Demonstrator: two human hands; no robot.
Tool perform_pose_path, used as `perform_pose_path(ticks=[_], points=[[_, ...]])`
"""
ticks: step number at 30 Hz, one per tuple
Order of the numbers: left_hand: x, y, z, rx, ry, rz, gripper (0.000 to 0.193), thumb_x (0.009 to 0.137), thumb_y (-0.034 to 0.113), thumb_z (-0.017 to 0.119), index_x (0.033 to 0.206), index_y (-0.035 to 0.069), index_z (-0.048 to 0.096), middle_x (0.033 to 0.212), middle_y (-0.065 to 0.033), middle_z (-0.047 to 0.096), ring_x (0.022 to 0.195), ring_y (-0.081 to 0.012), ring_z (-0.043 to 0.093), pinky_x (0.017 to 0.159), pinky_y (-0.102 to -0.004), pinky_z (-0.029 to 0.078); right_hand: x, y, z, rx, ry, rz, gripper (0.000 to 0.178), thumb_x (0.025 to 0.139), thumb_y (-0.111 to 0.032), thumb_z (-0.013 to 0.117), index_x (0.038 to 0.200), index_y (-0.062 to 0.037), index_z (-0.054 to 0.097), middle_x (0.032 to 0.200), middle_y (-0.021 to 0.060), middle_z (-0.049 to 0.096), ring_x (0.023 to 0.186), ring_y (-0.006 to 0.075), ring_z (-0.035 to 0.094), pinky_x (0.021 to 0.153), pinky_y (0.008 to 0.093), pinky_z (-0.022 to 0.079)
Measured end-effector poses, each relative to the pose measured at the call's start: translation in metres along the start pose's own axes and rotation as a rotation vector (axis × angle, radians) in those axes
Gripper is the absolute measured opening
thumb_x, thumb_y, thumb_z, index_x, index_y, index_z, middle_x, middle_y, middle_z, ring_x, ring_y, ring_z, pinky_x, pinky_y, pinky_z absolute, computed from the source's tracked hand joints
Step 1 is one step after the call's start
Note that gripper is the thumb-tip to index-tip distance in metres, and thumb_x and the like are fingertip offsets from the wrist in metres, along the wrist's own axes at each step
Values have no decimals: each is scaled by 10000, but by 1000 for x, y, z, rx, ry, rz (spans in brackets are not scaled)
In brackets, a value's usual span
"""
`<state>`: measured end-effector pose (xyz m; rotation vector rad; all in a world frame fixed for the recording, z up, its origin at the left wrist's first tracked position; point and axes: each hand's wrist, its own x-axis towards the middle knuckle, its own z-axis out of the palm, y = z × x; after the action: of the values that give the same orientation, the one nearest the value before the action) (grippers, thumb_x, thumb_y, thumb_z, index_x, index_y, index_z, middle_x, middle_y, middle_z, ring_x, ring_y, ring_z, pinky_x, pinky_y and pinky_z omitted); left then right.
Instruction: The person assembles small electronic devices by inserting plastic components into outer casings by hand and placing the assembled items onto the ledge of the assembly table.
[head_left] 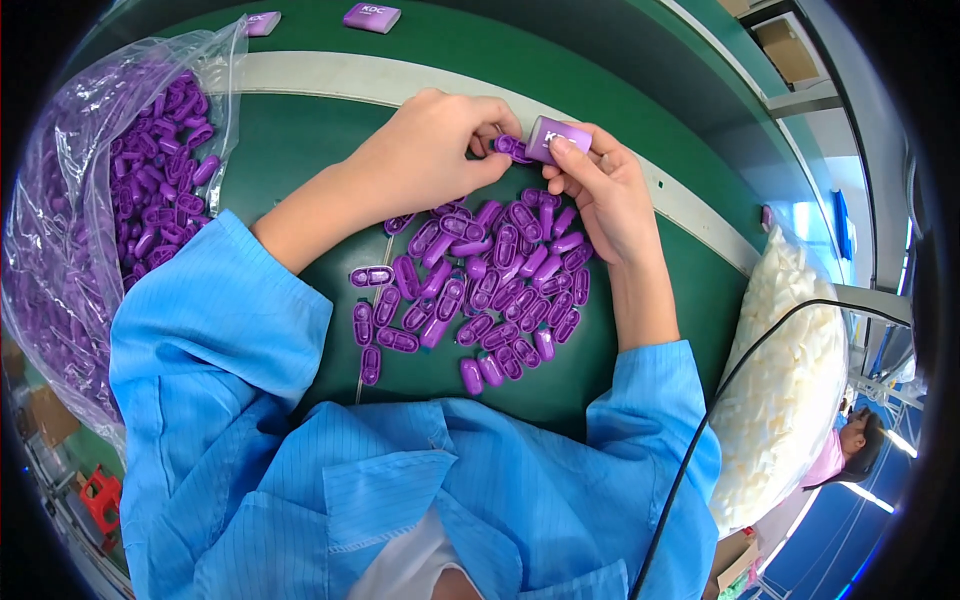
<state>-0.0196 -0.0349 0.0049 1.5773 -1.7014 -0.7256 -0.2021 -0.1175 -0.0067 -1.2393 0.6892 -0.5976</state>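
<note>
My left hand (pixel 450 140) pinches a small purple oval plastic cap (pixel 513 149), its hollow side showing. Close beside it, my right hand (pixel 605 185) grips a flat purple plastic case (pixel 552 138) with white lettering and a grey end, thumb across its face. The cap sits right at the case's left end; whether the two touch I cannot tell. Below both hands, many loose purple caps (pixel 506 245) lie spread on the green work surface (pixel 300 130), some hollow side up, others turned over.
A clear plastic bag (pixel 228 75) full of purple caps (pixel 160 190) stands at the left. Two more purple cases (pixel 372 17) rest beyond the pale strip (pixel 400 80). On the right is a bag of cream-coloured pieces (pixel 785 370), with a black cable (pixel 745 350) running past it. Another person (pixel 850 445) is farther right.
</note>
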Motion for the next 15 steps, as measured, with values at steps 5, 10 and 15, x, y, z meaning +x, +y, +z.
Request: perform_pose_path(ticks=[5, 10, 15], points=[[7, -22, 11, -682, 39, -51, 250, 796, 135, 678, 982, -22, 622, 825, -41, 631, 714, -63, 572, 639, -203, 470, -3, 2, 9, 125, -2, 42, 244, 847, -116, 628, 1043, 18, 573, 860, 58, 622, 709, 91, 577, 651, 208, 481], [4, -12, 8, -874, 63, -142, 297, 814, 91, 651, 1076, -40, 601, 915, -99, 653, 815, -127, 626, 734, -237, 515, -6, -1, 10, -93, 53, -82, 246, 840, -98, 636, 1040, 32, 574, 866, 64, 626, 720, 93, 582, 653, 214, 490], [3, -18, 11, -717, 52, -72, 321, 834, 78, 632, 1133, -27, 581, 964, -84, 649, 846, -117, 617, 769, -237, 506, -6, -5, 11, -184, 44, -118, 234, 834, -77, 637, 1026, 42, 576, 853, 65, 628, 706, 87, 582, 641, 212, 497]])
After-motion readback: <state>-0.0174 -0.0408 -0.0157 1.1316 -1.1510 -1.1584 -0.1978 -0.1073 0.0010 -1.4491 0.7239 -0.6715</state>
